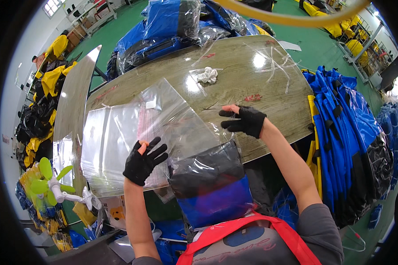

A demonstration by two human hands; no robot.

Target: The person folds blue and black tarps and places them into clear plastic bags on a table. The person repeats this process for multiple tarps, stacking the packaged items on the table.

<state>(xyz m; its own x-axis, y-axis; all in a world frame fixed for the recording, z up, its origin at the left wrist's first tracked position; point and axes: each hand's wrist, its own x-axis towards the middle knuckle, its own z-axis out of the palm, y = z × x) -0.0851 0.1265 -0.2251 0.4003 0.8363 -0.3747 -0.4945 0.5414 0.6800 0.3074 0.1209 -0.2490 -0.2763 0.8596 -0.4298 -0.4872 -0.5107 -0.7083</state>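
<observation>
My left hand, in a black glove with a bare thumb tip, hovers over the right edge of a pile of clear plastic bags. Its fingers are spread and nothing is in them. My right hand, gloved the same way, is over the table with fingers apart and nothing visibly held. Between my hands and nearer my body is a folded black and blue fabric bundle in clear plastic, at the table's front edge. Clear film lies on the table beyond it; whether it belongs to the bundle's bag, I cannot tell.
The wood-patterned table carries a crumpled white wad and clear strips. Blue and black wrapped bundles are heaped behind it. Blue folded goods stand at the right. A green-bladed fan is at the left.
</observation>
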